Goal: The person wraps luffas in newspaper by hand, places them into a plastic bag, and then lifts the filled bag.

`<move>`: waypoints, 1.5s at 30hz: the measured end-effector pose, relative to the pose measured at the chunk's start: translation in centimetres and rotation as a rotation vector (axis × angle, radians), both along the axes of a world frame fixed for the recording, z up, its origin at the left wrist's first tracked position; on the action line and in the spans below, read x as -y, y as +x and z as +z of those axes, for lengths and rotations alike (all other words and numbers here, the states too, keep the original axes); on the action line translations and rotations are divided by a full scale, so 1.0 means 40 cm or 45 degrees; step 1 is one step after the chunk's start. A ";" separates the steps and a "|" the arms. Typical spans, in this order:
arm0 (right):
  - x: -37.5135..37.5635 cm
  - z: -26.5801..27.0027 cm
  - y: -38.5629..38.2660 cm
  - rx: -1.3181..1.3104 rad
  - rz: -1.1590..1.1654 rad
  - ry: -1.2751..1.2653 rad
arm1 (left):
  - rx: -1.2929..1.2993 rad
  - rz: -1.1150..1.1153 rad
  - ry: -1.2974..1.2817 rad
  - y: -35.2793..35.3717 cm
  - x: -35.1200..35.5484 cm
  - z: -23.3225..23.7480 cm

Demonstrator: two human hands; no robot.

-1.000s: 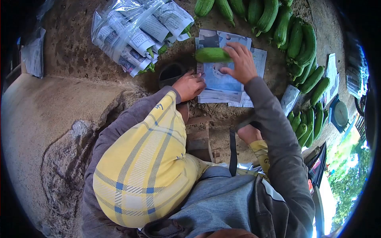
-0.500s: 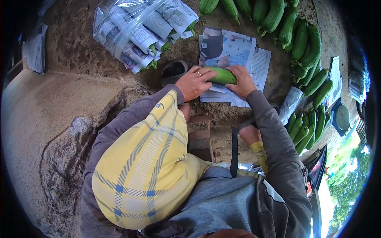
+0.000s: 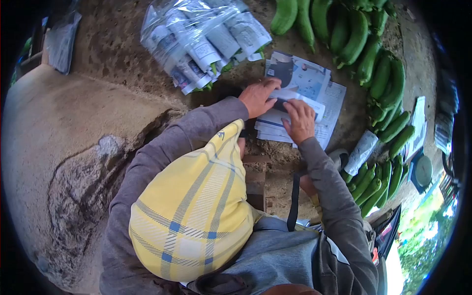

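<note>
A sheet of newspaper is rolled into a tube on top of a stack of newspaper sheets. No green shows at the roll now, so the luffa gourd inside is hidden by paper. My left hand is closed over the roll's left end, fingers bent against the paper. Across its middle, the fingers of my right hand press down on the near side.
Green luffa gourds lie in a curved row from the back round to the right. A clear plastic bag holds several paper-wrapped gourds at the back left. One wrapped gourd lies right, near a round-topped scale. Yellow plaid cloth fills the foreground.
Half a second ago the bare green gourd lay between my hands on the paper. Now newspaper covers it, and both hands grip the roll. The whole view has shifted slightly.
</note>
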State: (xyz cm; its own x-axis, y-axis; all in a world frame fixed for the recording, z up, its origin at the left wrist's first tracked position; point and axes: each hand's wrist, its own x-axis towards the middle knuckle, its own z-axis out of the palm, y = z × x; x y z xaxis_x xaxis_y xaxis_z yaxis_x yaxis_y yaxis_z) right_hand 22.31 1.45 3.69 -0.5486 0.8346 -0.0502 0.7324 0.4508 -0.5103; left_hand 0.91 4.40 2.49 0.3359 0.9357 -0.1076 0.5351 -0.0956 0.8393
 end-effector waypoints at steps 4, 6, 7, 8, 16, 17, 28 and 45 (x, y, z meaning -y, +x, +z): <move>-0.113 -0.033 -0.020 -0.034 -0.086 -0.061 | -0.037 0.400 -0.387 -0.025 0.031 0.019; -0.164 -0.031 -0.020 0.003 -0.054 -0.142 | 0.250 0.519 -0.625 -0.012 0.071 -0.033; -0.173 -0.036 -0.022 -0.046 -0.079 -0.159 | 0.313 0.476 -0.853 -0.003 0.082 -0.060; -0.173 -0.039 -0.021 -0.091 -0.100 -0.181 | 0.612 0.475 -1.150 0.009 0.076 -0.060; -0.024 0.078 -0.145 -0.643 -0.740 -0.776 | 1.520 0.497 -1.393 0.023 0.031 0.017; -0.006 0.079 -0.151 -0.786 -0.797 -0.860 | 1.610 0.497 -1.356 0.021 0.032 0.034; -0.054 0.062 -0.033 -1.198 -0.766 -1.349 | 1.750 0.396 -1.372 -0.014 -0.038 0.151; -0.107 0.281 -0.134 -1.329 -0.423 -1.643 | 1.476 0.609 -0.881 -0.054 -0.138 0.318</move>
